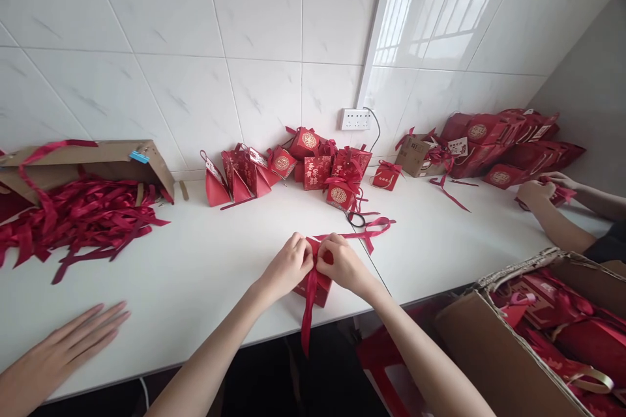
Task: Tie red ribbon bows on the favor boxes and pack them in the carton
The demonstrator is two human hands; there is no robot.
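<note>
A small red gift box (320,294) stands near the table's front edge, directly before me. A dark red ribbon (308,313) lies over its top; one end hangs down past the table edge. Both hands pinch the ribbon at the top of the box, close together. My left hand (292,262) is closed on it from the left, my right hand (342,260) from the right. The fingers hide most of the knot or loop there. Behind my right hand a ribbon end (376,228) stretches over the table.
Red gift boxes (317,172) stand along the wall. Loose ribbons (88,215) spill from a cardboard box at left. Another person's hand (73,345) rests at front left; a co-worker's hands (542,192) work at far right. An open carton (482,332) of red boxes is at right.
</note>
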